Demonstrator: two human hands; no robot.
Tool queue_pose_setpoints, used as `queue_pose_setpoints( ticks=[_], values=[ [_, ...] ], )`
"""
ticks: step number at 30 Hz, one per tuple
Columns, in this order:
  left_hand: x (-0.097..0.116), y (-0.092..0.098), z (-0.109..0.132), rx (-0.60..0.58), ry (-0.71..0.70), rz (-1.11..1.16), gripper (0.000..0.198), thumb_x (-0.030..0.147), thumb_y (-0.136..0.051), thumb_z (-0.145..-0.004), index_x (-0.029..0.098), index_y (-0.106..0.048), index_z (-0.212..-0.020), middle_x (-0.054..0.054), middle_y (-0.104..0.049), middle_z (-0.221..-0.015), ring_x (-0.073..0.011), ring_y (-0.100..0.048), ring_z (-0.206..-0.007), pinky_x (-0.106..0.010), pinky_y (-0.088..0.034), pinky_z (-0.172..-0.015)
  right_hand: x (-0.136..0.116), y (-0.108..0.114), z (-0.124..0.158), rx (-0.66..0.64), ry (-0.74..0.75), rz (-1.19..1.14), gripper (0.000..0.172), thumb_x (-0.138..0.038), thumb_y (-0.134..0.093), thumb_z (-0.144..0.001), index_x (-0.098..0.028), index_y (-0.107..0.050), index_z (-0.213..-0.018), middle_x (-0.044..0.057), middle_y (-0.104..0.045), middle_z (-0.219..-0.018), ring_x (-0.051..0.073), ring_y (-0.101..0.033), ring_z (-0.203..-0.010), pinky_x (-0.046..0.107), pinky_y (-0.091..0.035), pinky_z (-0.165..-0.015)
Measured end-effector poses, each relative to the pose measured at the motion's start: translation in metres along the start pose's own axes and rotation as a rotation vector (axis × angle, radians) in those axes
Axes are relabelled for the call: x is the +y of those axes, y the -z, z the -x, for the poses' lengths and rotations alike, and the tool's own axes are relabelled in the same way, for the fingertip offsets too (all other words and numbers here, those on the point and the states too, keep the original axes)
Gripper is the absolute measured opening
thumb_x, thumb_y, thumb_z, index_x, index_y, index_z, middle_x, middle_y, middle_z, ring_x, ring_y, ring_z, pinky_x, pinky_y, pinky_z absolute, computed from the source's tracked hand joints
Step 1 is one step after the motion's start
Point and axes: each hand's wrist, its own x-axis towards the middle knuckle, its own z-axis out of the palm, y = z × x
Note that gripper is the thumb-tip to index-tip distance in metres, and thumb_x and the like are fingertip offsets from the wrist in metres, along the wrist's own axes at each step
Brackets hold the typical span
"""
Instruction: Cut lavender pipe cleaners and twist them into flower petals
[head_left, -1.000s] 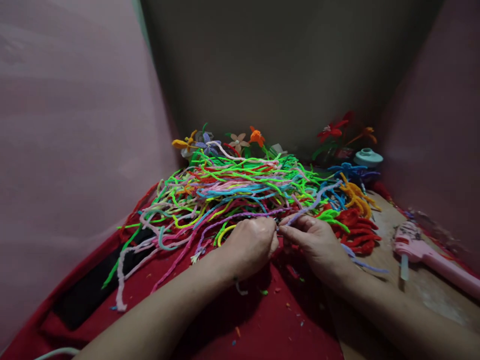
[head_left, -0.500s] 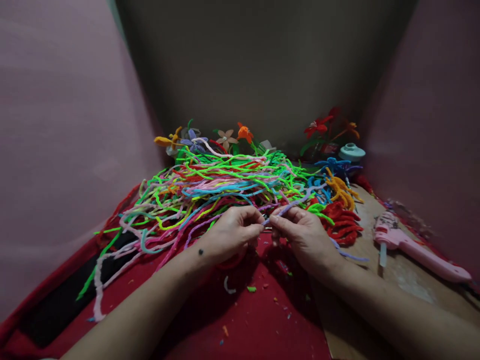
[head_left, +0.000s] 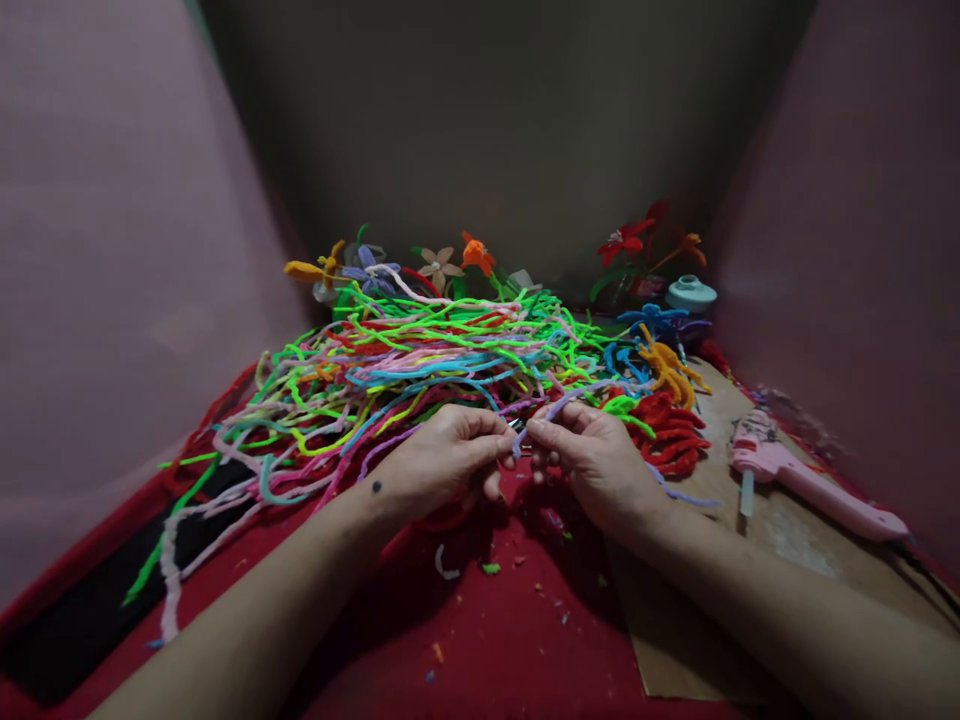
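Observation:
My left hand (head_left: 442,462) and my right hand (head_left: 592,458) meet fingertip to fingertip over a red cloth (head_left: 510,640). Both pinch a lilac pipe cleaner (head_left: 559,405) that curves up and right from the fingers. Just behind them lies a big tangle of pipe cleaners (head_left: 420,370) in green, pink, blue, yellow and red. Red folded pieces (head_left: 671,435) and orange folded pieces (head_left: 667,370) lie right of my right hand.
A pink glue gun (head_left: 802,480) lies on brown cardboard (head_left: 712,640) at the right. Finished pipe-cleaner flowers (head_left: 450,262) stand along the dark back wall, with red ones (head_left: 626,240) and a pale teal pot (head_left: 690,293) further right. Pink walls close both sides. Small scraps dot the cloth.
Both hands have lifted slightly off the cloth and shifted left in view, still pinching the lilac pipe cleaner; the left hand has turned so its fingertips show.

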Motion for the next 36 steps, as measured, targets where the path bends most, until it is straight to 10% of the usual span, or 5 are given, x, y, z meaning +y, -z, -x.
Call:
queue_pose_setpoints(
  ticks=[24, 36],
  values=[
    [-0.002, -0.002, -0.002, 0.044, -0.127, -0.210, 0.013, 0.027, -0.051, -0.080, 0.015, -0.056, -0.077, 0.005, -0.053, -0.054, -0.0065, -0.046, -0.047, -0.017, -0.034, -0.047, 0.000, 0.000, -0.001, 0.041, 0.039, -0.148, 0.017, -0.018, -0.072, -0.064, -0.015, -0.062, -0.076, -0.003, -0.058, -0.063, 0.008, -0.052, -0.049, 0.022, -0.043, -0.049],
    [-0.004, 0.035, 0.009, 0.056, -0.081, -1.357, 0.008, 0.027, -0.048, -0.076, 0.021, -0.053, -0.076, 0.000, -0.057, -0.067, -0.0140, -0.048, -0.054, -0.026, -0.025, -0.049, -0.012, 0.010, -0.009, 0.123, 0.076, -0.113, 0.015, -0.022, -0.073, -0.067, -0.014, -0.064, -0.075, 0.001, -0.063, -0.065, 0.009, -0.054, -0.050, 0.023, -0.042, -0.048]
  ],
)
